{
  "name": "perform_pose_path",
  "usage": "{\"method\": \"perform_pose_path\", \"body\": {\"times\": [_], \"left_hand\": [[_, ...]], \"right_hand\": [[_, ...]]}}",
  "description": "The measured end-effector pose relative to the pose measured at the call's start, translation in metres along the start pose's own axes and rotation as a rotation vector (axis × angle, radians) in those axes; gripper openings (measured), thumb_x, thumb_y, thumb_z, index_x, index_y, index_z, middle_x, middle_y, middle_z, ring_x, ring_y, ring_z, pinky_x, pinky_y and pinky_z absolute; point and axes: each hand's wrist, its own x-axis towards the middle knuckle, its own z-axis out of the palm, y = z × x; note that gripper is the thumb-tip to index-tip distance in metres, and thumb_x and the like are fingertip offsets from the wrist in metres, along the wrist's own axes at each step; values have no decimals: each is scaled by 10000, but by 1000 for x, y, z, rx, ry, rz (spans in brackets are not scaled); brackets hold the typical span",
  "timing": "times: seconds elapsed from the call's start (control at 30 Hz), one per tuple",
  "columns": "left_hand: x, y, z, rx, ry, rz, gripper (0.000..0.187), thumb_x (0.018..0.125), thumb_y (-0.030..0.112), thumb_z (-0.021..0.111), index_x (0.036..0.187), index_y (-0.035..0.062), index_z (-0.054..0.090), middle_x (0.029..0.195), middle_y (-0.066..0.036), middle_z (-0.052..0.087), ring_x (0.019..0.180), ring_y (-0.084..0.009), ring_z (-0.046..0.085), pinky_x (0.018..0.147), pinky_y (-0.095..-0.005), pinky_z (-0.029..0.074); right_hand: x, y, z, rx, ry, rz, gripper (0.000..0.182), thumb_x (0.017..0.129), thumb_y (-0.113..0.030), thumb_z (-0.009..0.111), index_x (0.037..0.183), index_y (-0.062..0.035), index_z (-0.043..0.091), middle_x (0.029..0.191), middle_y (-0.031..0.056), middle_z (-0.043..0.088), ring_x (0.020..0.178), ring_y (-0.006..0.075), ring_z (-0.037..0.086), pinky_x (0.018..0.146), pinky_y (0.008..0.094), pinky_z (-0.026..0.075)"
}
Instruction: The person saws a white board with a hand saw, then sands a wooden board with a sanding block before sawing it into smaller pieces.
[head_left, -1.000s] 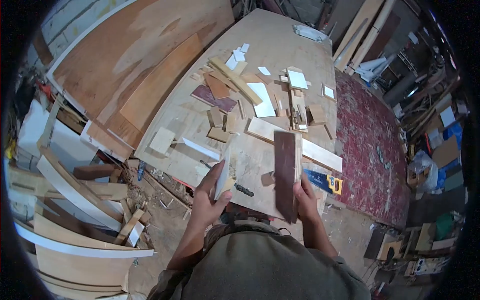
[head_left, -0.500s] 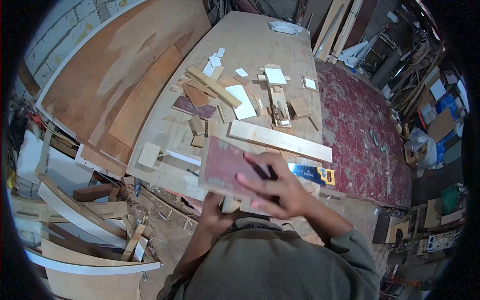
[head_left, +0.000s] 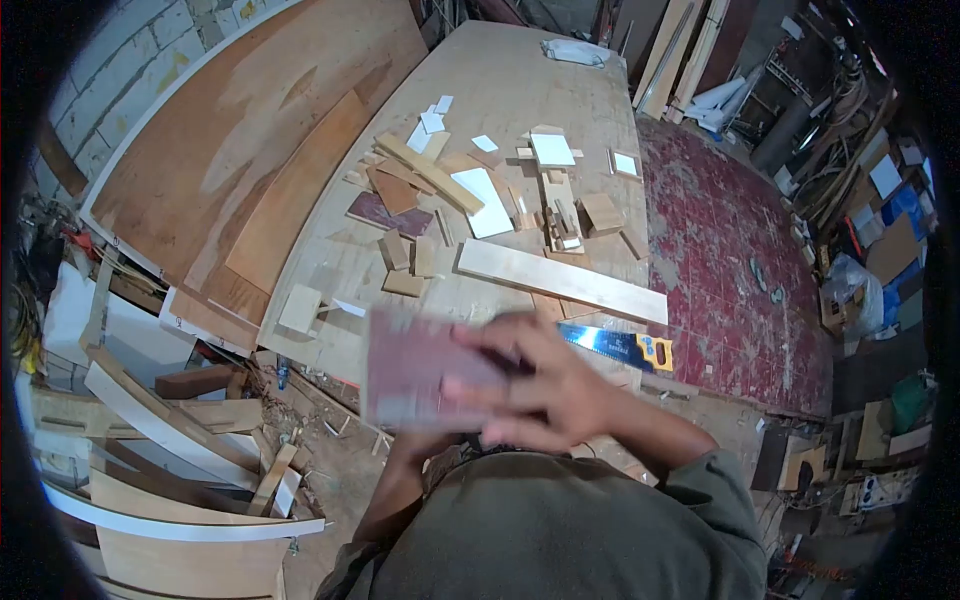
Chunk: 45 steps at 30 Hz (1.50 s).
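Close to my chest, a reddish-brown piece of board [head_left: 405, 365] is held up, its worn face toward me and blurred by motion. My right hand [head_left: 560, 385] grips it from the right, with spread fingers lying over the face. Below the board's lower edge, part of my left hand [head_left: 425, 443] shows; its fingers are hidden behind the board. Just beyond my right hand lies a handsaw [head_left: 615, 345] with a yellow and black handle. Past the saw, a long pale plank [head_left: 560, 280] rests on the worktable.
The wooden worktable [head_left: 480, 80] carries wood offcuts [head_left: 428, 172], white pieces [head_left: 483, 203] and a small wooden assembly [head_left: 560, 215]. Large curved panels [head_left: 250, 130] lean at the left, above scrap wood [head_left: 165, 415]. A red, worn surface [head_left: 720, 260] lies to the right.
The board has moved left and slightly down, and turned more upright in the view. My right hand moved along with it. My left hand is now more hidden behind the board.
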Motion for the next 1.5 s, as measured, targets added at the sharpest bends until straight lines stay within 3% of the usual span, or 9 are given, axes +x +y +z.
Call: {"method": "perform_pose_path", "body": {"times": [0.07,0.1,0.23,0.37,0.47,0.6,0.8,0.93,1.5], "left_hand": [[11,6,-39,1748,-229,770,628,927,249,701,1470,67,444,1355,-145,539,1252,-290,544,1060,-387,459],[13,3,-32,1769,-265,896,559,960,236,664,1452,67,459,1355,-145,541,1244,-284,539,1047,-389,460],[-7,-19,17,85,-10,192,470,793,28,693,1254,-27,619,1329,-155,561,1239,-283,536,1054,-398,428],[16,-11,-54,1318,-93,724,396,887,134,734,1257,33,637,1310,-117,592,1231,-267,551,1060,-389,443],[7,-26,-6,421,-32,381,383,876,93,724,1243,21,642,1307,-123,595,1258,-237,539,1070,-387,448],[13,-18,-48,1346,-83,708,509,898,119,713,1366,41,525,1280,-92,587,1172,-170,567,982,-368,498],[5,-27,-48,880,-7,572,473,941,159,660,1369,9,527,1304,-80,590,1171,-164,575,976,-345,501],[8,-19,-38,967,-355,720,869,1007,684,431,1546,13,305,1439,-92,498,1252,-195,533,1031,-373,473],[10,-26,-25,622,-88,691,807,1058,656,152,1599,62,234,1571,-129,383,1461,-291,364,1213,-420,294]], "right_hand": [[-4,35,-5,-104,121,169,520,907,-334,725,1406,-210,646,1402,232,554,1175,361,548,1004,450,412],[-7,40,-5,-132,107,173,530,908,-343,724,1412,-202,640,1422,231,535,1154,361,547,988,449,409],[1,3,6,43,88,-27,501,911,-309,721,1402,-244,648,1415,215,535,1151,330,536,990,455,409],[-9,44,9,-166,114,156,528,913,-351,703,1418,-211,636,1351,205,550,1125,316,517,969,443,396],[6,2,18,-78,129,-80,536,900,-349,726,1409,-203,641,1360,223,546,1141,331,518,969,447,405],[8,42,14,-116,231,239,461,887,-330,753,1328,-204,704,1388,222,537,1167,316,516,983,429,399],[16,28,20,-245,168,29,548,863,-333,747,1390,-214,656,1404,233,533,1126,324,517,982,430,374],[15,28,20,-186,202,44,522,869,-333,737,1368,-193,674,1454,242,503,1143,334,519,990,424,362],[31,13,44,-172,226,-33,546,839,-324,743,1369,-213,672,1475,252,493,1141,311,526,944,433,375]]}}
